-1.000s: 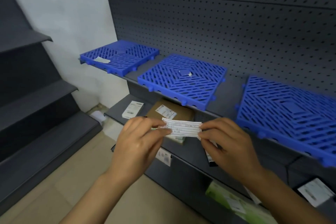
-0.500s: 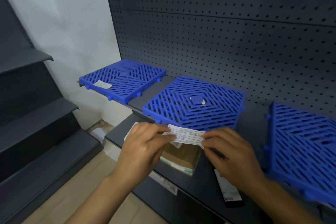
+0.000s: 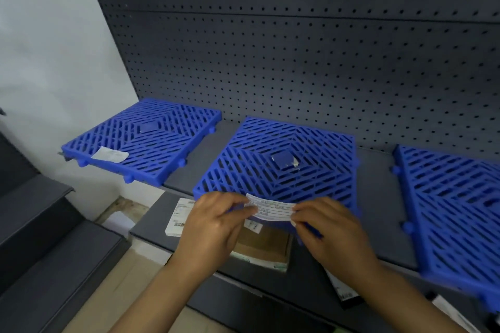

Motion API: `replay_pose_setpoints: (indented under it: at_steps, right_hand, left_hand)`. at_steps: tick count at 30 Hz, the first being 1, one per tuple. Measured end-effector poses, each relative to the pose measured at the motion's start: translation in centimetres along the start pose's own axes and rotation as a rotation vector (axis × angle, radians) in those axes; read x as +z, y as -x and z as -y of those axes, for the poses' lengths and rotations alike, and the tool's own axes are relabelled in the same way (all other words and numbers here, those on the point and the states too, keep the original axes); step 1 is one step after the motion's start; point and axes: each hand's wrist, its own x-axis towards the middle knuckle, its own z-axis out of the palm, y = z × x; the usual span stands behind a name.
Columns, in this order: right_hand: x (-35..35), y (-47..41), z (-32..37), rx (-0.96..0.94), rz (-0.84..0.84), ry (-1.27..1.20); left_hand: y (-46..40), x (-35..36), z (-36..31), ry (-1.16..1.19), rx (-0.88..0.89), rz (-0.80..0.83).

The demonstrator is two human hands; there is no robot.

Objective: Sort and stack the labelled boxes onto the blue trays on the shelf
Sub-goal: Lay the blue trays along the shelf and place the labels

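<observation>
A white printed label (image 3: 272, 208) is stretched between my two hands at the front edge of the middle blue tray (image 3: 311, 149). My left hand (image 3: 213, 227) pinches its left end and my right hand (image 3: 327, 230) pinches its right end. The left blue tray (image 3: 162, 154) carries a white label (image 3: 110, 155) near its front corner. A third blue tray (image 3: 457, 213) lies at the right. On the lower shelf a brown cardboard box (image 3: 266, 244) with a white sticker sits under my hands, and a white labelled box (image 3: 180, 216) lies to its left.
The trays lie on a dark grey shelf (image 3: 378, 213) backed by a pegboard wall (image 3: 297, 48). A black labelled box (image 3: 343, 292) and more packages (image 3: 454, 313) lie on the lower shelf at right. Dark stepped shelves (image 3: 40, 238) stand at the left, above a beige floor (image 3: 113, 303).
My view has tilted up and moved closer to the shelf. Both hands have carried the label up from in front of the lower shelf to the middle tray's front edge.
</observation>
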Motion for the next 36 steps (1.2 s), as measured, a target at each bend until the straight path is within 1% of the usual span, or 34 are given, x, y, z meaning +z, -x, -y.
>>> replay_pose_setpoints:
  at_steps: [4, 7, 13, 16, 22, 27, 36]
  right_hand:
    - [1.0, -0.2, 0.5, 0.091, 0.037, 0.072]
    - [1.7, -0.2, 0.8, 0.161, 0.049, 0.098]
    - [2.1, -0.3, 1.9, 0.247, 0.052, 0.093]
    - [2.1, -0.2, 2.1, 0.263, 0.059, 0.094]
    - [2.6, -0.1, 2.4, 0.265, 0.012, 0.124]
    - [2.6, 0.1, 2.7, 0.296, 0.003, 0.148]
    - [-0.1, 0.8, 4.4, 0.364, -0.045, 0.255]
  left_hand:
    - [-0.3, 1.3, 2.2, 0.1, 0.021, 0.063]
    - [-0.5, 2.0, 3.4, 0.121, 0.042, 0.104]
    - [-0.4, 3.1, 4.5, 0.214, 0.091, 0.113]
    - [-0.7, 3.2, 4.7, 0.252, 0.103, 0.094]
    - [-1.0, 3.4, 5.2, 0.286, 0.132, 0.083]
    - [-1.3, 2.8, 5.4, 0.3, 0.151, 0.108]
    - [-2.8, 0.7, 4.9, 0.352, 0.211, 0.097]
